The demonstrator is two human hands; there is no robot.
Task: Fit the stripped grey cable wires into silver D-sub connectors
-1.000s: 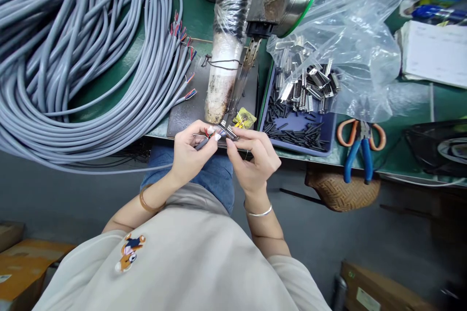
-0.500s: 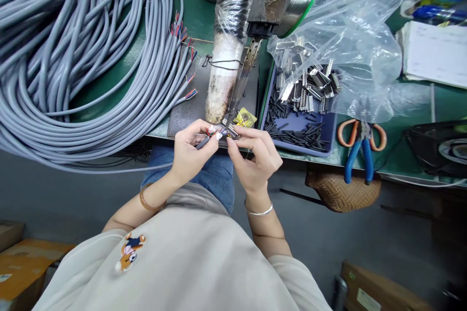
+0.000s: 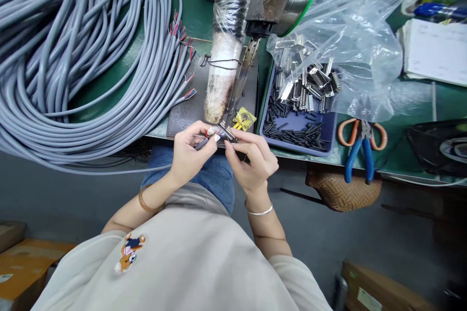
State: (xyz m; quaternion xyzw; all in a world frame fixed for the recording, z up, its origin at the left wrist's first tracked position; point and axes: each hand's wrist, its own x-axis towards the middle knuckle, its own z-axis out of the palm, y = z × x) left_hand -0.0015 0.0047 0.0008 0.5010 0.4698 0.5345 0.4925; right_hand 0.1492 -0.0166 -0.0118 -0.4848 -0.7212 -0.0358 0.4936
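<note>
My left hand (image 3: 191, 148) pinches the end of a grey cable (image 3: 202, 144), where red, blue and other thin wires fan out between thumb and fingers. Those wires meet a small metal connector (image 3: 226, 131) with a row of pins, tilted down to the right. My right hand (image 3: 253, 158) has its fingers closed at the connector's right end. Just above it is the tip of a soldering iron (image 3: 241, 77), fixed beside a stained white duct (image 3: 218, 73). Behind my right fingers lies a yellow sponge (image 3: 245, 119).
Bundled grey cables (image 3: 91, 131) cover the left of the bench. At right, a blue tray (image 3: 292, 142) holds black tubes and metal connectors, partly under a plastic bag (image 3: 368, 53). Pliers (image 3: 359, 150) overhang the front edge. A solder spool (image 3: 299, 2) stands above.
My right hand has shifted slightly left. The connector has turned a little, so more of its pin row shows. My left hand has barely moved.
</note>
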